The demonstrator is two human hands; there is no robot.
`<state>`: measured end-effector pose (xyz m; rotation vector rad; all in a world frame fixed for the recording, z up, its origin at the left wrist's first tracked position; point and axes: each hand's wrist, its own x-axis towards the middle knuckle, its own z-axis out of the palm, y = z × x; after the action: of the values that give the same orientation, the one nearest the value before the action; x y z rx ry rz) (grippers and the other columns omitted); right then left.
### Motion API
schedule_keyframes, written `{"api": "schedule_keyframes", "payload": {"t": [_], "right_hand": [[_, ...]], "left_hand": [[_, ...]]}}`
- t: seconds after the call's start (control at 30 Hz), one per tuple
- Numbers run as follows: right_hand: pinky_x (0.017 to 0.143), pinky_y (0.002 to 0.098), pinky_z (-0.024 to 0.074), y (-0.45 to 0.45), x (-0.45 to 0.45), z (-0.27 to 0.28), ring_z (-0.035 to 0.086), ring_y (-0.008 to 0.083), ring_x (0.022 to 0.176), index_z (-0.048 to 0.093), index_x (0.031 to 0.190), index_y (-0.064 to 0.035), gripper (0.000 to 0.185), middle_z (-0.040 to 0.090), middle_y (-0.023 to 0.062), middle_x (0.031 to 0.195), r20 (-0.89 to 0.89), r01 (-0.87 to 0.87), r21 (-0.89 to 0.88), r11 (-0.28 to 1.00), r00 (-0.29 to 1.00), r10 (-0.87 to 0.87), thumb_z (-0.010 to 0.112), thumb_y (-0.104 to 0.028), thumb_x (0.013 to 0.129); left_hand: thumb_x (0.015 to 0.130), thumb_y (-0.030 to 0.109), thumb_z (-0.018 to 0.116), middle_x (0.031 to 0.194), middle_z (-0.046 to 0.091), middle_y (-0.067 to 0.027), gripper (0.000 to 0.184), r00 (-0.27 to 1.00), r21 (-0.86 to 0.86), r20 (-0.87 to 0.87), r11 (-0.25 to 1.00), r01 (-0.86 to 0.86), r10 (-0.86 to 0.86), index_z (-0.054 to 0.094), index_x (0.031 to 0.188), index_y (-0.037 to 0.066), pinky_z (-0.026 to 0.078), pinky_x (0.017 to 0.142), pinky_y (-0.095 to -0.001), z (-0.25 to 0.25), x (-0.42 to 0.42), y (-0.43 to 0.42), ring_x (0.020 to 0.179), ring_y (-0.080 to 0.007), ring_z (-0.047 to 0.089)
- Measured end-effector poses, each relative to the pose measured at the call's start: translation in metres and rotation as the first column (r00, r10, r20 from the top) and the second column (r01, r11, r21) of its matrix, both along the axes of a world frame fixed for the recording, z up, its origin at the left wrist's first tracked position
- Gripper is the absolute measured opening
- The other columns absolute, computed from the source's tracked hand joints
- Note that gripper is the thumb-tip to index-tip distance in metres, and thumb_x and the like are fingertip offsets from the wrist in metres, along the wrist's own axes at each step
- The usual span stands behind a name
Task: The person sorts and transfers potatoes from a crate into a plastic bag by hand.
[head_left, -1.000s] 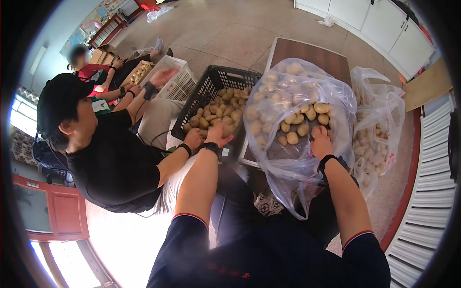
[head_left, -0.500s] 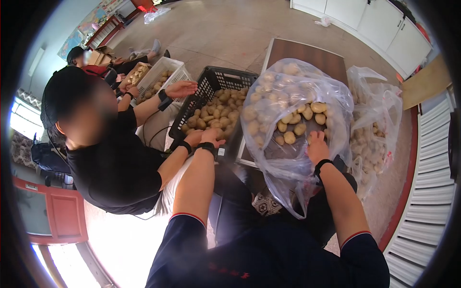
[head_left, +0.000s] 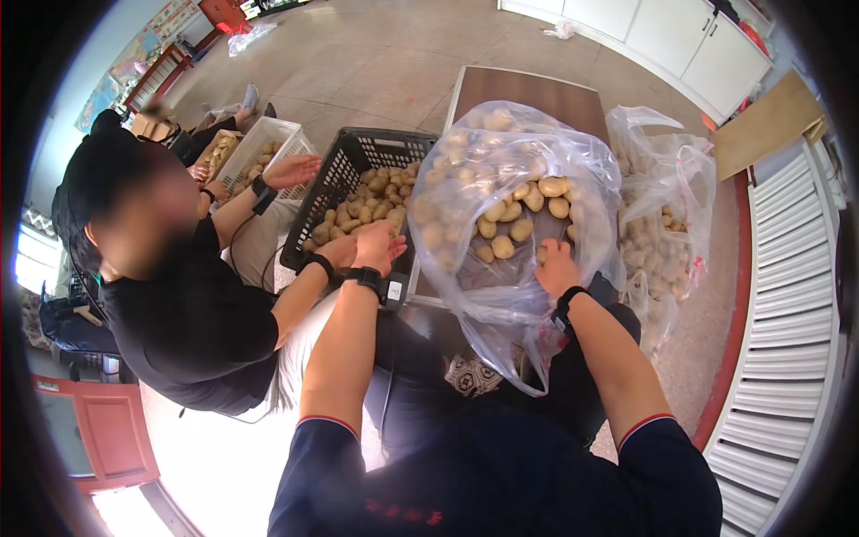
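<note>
My left hand (head_left: 380, 245) is over the near right corner of a black plastic crate (head_left: 358, 139) filled with potatoes (head_left: 371, 194). Its thumb stands apart from the fingers, and I see nothing held in it. My right hand (head_left: 557, 268) reaches into the mouth of a clear plastic bag (head_left: 474, 282), its fingers closed on a potato (head_left: 542, 255) that is partly hidden. Several loose potatoes (head_left: 503, 247) lie just ahead of that hand, with more showing through the plastic. Both my wrists wear black bands.
A co-worker (head_left: 192, 304) in black sits at my left, one hand (head_left: 338, 251) beside mine and another (head_left: 293, 170) above the crate. A second bag of potatoes (head_left: 662, 251) stands right of the brown board (head_left: 537, 94). White crate (head_left: 291, 134) and another person lie beyond.
The whole view has shifted, so the crate and bags appear further left. My left hand has lifted slightly, its fingers pointing more upward. My right hand stays in the bag opening.
</note>
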<state>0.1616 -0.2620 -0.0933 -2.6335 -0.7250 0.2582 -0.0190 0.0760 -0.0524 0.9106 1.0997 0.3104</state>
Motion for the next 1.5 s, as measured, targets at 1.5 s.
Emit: {"api": "schedule_keyframes", "payload": {"t": [1.5], "right_hand": [[0.08,0.0444,0.0525,0.0,0.028,0.05,0.066,0.0338,0.095,0.069,0.098,-0.0041,0.026,0.069,0.0179,0.099,-0.146,-0.298,-0.46,0.837,0.954,0.26,0.054,-0.019,0.083]], "left_hand": [[0.094,0.033,0.054,0.095,0.064,-0.0075,0.03,0.949,-0.069,0.145,0.954,0.293,-0.281,0.052,0.116,0.012,0.051,0.056,-0.0313,-0.007,-0.002,0.004,0.069,-0.0213,0.062]]}}
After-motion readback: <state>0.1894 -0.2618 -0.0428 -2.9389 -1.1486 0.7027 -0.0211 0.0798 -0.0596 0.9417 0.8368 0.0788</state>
